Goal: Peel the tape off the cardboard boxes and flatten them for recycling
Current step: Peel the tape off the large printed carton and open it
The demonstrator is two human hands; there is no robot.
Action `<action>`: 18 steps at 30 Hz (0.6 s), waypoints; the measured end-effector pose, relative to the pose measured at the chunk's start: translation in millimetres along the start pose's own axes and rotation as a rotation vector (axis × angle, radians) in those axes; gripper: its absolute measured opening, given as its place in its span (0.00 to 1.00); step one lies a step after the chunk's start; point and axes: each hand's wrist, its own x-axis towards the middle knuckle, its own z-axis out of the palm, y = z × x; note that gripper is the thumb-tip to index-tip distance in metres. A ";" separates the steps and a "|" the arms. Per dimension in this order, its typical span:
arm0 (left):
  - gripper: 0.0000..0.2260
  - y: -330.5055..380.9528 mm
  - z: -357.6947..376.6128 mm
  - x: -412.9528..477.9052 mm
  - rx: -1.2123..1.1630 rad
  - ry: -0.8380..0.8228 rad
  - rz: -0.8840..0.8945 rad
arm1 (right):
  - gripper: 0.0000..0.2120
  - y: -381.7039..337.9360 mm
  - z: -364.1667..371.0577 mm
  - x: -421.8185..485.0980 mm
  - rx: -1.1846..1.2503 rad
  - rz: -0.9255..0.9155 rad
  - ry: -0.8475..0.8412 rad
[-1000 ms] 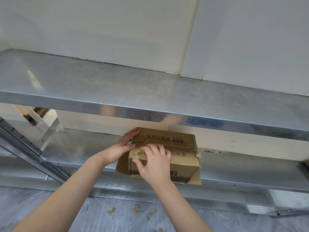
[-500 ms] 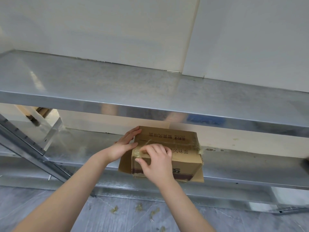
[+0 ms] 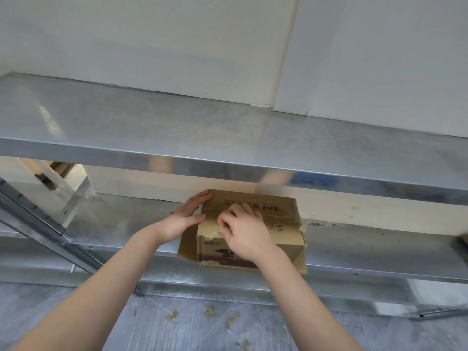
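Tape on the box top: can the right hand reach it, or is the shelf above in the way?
Probably yes. The right hand rests on the box, fingers pinching at the tape near its left corner; the upper shelf sits clear above.

Here's the cardboard box (image 3: 283,239): small, brown, sitting upright on the lower metal shelf (image 3: 354,249), right at its front edge. Dark printed characters run across the top face and there's a dark band low on the front. The top is closed, its flaps meeting along a middle seam. Loose flaps splay out at the base, left and right. The tape (image 3: 212,233), clear and yellowed, wrinkles over the near left corner, with ragged bits at the seam's right end, possibly lifted there.
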 end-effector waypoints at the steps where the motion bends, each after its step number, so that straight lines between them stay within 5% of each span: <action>1: 0.26 0.3 -0.6 0.7 -0.001 -0.001 -0.001 | 0.04 4.4 -0.5 -1.7 -0.003 -0.005 0.014; 18: 0.26 -0.1 1.4 2.3 0.084 0.007 -0.009 | 0.05 28.6 -6.0 -7.2 0.268 -0.044 -0.035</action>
